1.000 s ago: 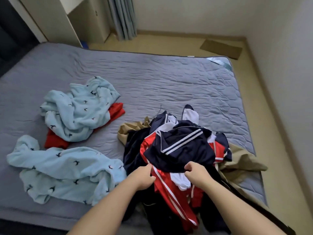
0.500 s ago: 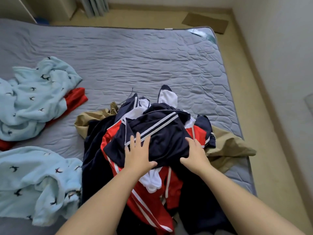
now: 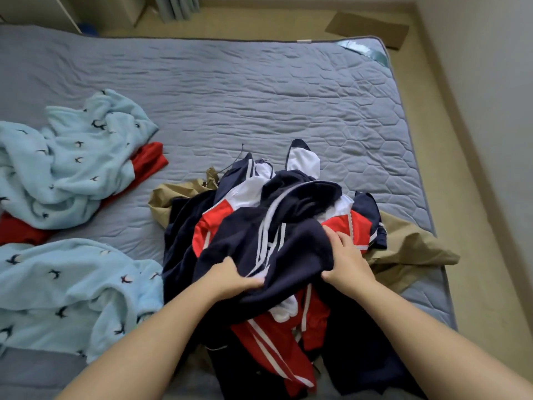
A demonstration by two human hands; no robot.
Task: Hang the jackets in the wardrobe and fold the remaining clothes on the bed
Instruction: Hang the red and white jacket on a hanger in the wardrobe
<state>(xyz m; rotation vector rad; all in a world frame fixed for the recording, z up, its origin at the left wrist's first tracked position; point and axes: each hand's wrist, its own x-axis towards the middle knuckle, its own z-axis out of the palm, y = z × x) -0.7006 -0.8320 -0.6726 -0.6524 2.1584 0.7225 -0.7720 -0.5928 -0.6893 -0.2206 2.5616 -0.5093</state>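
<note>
A navy blue garment with white stripes [image 3: 288, 246] was seen bunched on top of a heap of clothes at the near right of a grey quilted bed [image 3: 259, 96], held at its near edge by both hands. The left hand [image 3: 230, 277] was closed into the cloth at the near-left corner, fingers curled into a fold; the right hand [image 3: 346, 261] was clamped on the right-hand edge, fingers laid over the fabric and thumb tucked beneath. The garment lay between the two grips and away from the person, its white stripes running from the left hand up towards the far right, so a lift towards the body was judged the likely next move. Directly underneath it, a red, white and navy track jacket [image 3: 219, 220] was spread, with a tan garment [image 3: 409, 249] at the bottom of the heap. Two pale blue fleece pieces printed with dark birds [image 3: 72, 163] and a red garment [image 3: 148, 163] were left well apart on the left. Only part of a pale cabinet [image 3: 115, 8] was shown beyond the far corner, its inside hidden
</note>
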